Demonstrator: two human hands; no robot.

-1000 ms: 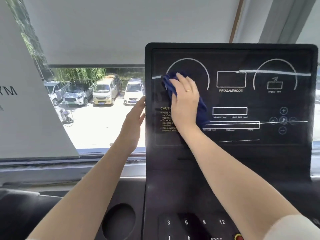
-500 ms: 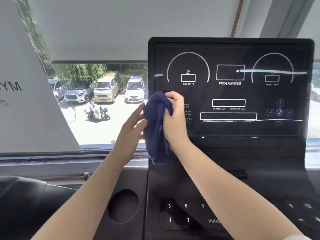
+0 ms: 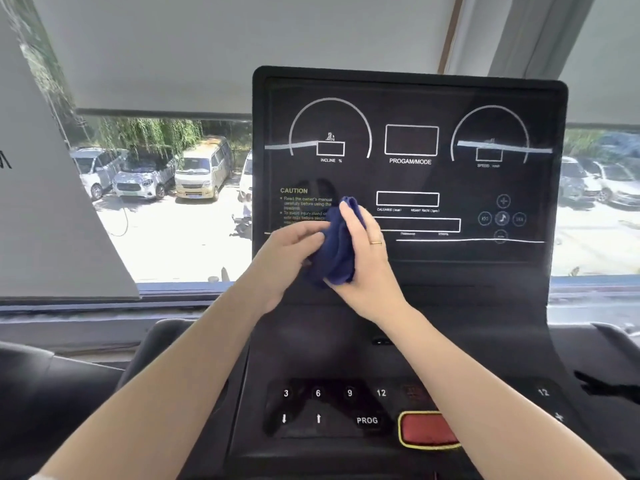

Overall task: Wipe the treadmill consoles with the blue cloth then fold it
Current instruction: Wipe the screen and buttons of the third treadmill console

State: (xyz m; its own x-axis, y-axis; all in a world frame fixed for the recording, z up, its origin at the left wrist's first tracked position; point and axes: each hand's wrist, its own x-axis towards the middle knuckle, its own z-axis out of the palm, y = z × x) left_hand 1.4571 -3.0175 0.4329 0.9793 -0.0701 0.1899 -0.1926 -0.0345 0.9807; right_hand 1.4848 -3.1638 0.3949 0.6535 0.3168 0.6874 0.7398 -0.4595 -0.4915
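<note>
The black treadmill console (image 3: 450, 181) stands upright in front of me, with white dial outlines and a yellow caution label. A bunched dark blue cloth (image 3: 337, 249) sits between my hands in front of the console's lower left part. My right hand (image 3: 363, 258), with a ring on one finger, grips the cloth from the right, fingers over its top. My left hand (image 3: 287, 261) holds the cloth from the left, thumb against it. Most of the cloth is hidden between my palms.
Below the screen is a keypad panel (image 3: 332, 407) with number and arrow keys and a red stop button (image 3: 427, 429). A window (image 3: 166, 202) behind the console looks onto parked cars. A white sign board (image 3: 41, 220) leans at the left.
My right hand pulled the cloth off the screen's upper left, down and toward me. My left hand left the console's edge and closed on the cloth.
</note>
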